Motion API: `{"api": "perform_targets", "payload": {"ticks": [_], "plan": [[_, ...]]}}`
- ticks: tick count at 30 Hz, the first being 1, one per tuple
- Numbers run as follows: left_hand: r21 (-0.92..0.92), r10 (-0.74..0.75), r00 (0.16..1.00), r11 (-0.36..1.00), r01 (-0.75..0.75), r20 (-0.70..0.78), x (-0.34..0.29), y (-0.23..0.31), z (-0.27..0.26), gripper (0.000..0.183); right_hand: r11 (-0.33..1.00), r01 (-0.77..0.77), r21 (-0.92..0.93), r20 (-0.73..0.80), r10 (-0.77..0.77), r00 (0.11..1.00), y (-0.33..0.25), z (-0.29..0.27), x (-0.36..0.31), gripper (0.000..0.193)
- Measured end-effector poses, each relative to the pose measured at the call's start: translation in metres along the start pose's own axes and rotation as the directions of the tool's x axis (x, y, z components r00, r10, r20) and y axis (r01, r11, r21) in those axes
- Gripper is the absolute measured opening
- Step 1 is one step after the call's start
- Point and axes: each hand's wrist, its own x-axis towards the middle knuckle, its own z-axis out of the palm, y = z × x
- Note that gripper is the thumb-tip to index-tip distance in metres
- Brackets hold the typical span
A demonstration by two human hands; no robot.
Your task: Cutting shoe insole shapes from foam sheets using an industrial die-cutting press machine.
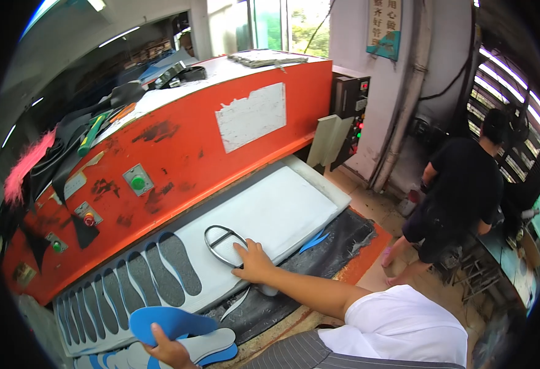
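Note:
My left hand grips a blue insole by its edge, above a pile of light grey and blue insoles at the near edge. Over the white board, my right hand has its fingers on the near rim of a metal cutting die. The die is a long rounded loop with a crossbar, lying on the board. To its left, dark grey insole shapes with blue edges lie side by side in a row.
Behind the board stands an orange machine with green and red buttons. Blue scraps lie by the board's near edge, beside a black sheet. At right, a person in black stands near a workbench.

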Motion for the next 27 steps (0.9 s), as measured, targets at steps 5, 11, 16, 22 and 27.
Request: {"api": "perform_targets", "payload": {"ticks": [5, 11, 16, 22, 27], "plan": [[-0.073, -0.174, 0.979, 0.983, 0.166, -0.111, -0.016, 0.008, -0.036, 0.040, 0.769, 0.180, 0.613, 0.206, -0.375, 0.904, -0.055, 0.012, -0.048, 0.080], [-0.480, -0.385, 0.840, 0.694, 0.536, 0.382, -0.094, -0.007, 0.006, 0.054, 0.717, 0.430, 0.549, 0.335, -0.660, 0.673, -0.088, -0.013, -0.131, 0.083], [-0.051, -0.124, 0.951, 0.988, 0.145, 0.284, -0.125, 0.007, 0.014, 0.064, 0.780, 0.066, 0.622, 0.681, -0.582, 0.445, -0.075, -0.035, -0.122, 0.069], [-0.356, -0.341, 0.905, 0.837, 0.415, 0.255, -0.131, -0.006, -0.012, 0.055, 0.882, -0.211, 0.422, 0.904, -0.391, 0.175, -0.080, -0.077, -0.073, 0.082], [0.666, 0.168, 0.924, 0.738, 0.113, -0.344, -0.080, -0.031, -0.130, 0.077, 0.692, 0.705, 0.156, 0.865, -0.441, 0.241, -0.087, -0.100, 0.004, 0.042]]}}
